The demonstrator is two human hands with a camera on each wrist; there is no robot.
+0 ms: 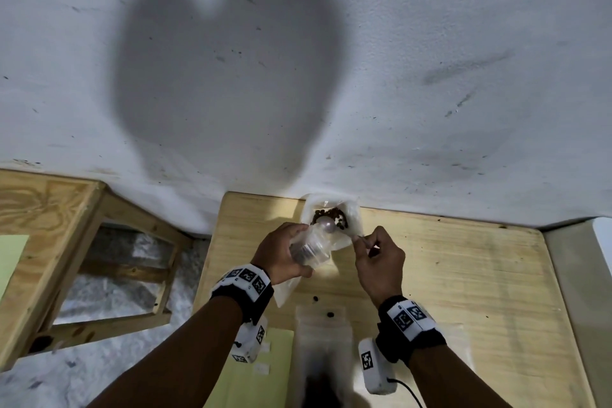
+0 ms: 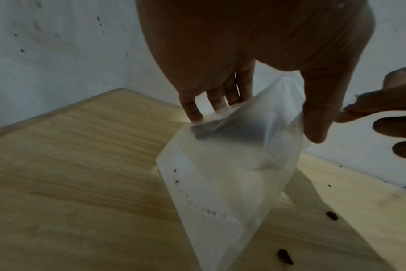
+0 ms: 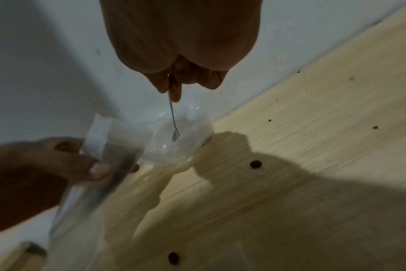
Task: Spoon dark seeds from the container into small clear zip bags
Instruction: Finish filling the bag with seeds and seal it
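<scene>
My left hand (image 1: 281, 252) grips a small clear zip bag (image 1: 309, 250) above the table, its mouth turned toward the container. In the left wrist view its fingers (image 2: 192, 110) and thumb hold the mouth of the bag (image 2: 232, 165) apart. The clear container (image 1: 344, 228) of dark seeds (image 1: 337, 217) stands against the wall. My right hand (image 1: 371, 252) pinches the thin handle of a metal spoon (image 3: 173, 117). The spoon's bowl dips into the container (image 3: 186, 146).
Loose seeds (image 1: 315, 299) lie scattered on the wooden table (image 1: 463, 275). A stack of clear bags (image 1: 321, 325) and a yellow-green sheet (image 1: 265, 374) sit at the near edge. A wooden frame (image 1: 49, 242) stands at the left. The white wall (image 1: 430, 76) runs right behind the container.
</scene>
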